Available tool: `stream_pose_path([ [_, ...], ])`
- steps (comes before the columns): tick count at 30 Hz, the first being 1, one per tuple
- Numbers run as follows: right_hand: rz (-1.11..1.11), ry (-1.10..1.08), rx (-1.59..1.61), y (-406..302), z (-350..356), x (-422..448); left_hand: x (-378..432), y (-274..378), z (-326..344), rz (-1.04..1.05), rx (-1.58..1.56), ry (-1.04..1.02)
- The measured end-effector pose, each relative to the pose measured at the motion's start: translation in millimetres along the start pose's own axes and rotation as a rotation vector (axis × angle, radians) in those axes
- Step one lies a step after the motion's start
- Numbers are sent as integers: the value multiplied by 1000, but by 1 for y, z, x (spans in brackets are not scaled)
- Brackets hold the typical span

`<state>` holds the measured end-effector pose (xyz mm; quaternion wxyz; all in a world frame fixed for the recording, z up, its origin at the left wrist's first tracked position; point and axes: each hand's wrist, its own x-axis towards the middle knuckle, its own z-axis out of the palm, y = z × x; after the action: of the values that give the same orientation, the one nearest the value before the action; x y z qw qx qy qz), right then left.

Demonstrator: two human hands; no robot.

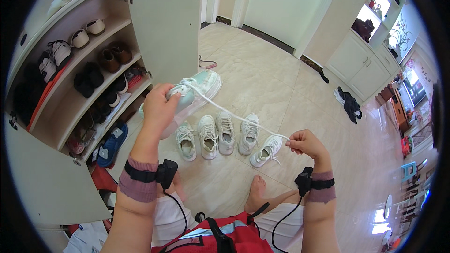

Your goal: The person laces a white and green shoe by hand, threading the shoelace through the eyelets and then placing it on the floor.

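My left hand (161, 103) grips a pale green and white sneaker (202, 86) by its upper, raised above the floor with the toe pointing away to the right. A white shoelace (232, 113) stretches taut from the sneaker's eyelets to my right hand (305, 143), where thumb and fingers pinch its end. Below the lace several white sneakers (225, 131) stand in a row on the floor. The rightmost white sneaker (267, 151) is turned at an angle, its laces loose, close to my right hand.
An open shoe cabinet (84, 42) with shelves of shoes is at left, its door (165, 17) swung out. Blue slippers (112, 144) lie at its base. Dark clothing (348, 103) lies on the tiled floor (253, 73) at right. A pink-handled item (211, 65) lies near the door.
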<state>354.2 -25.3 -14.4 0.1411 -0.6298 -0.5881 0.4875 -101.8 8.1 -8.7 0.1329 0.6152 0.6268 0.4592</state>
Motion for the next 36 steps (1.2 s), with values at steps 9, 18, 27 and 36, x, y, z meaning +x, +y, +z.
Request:
stream_pose_path([
  [9, -575, 333, 1070, -34, 8, 7, -13, 23, 26, 59, -23, -164],
  [18, -514, 249, 750, -93, 101, 16, -30, 56, 58, 136, -118, -319],
  [27, -508, 337, 495, -107, 123, 22, -36, 71, 66, 190, -171, -329],
  [36, -577, 429, 392, -105, 137, 32, -37, 74, 62, 184, -174, -328],
])
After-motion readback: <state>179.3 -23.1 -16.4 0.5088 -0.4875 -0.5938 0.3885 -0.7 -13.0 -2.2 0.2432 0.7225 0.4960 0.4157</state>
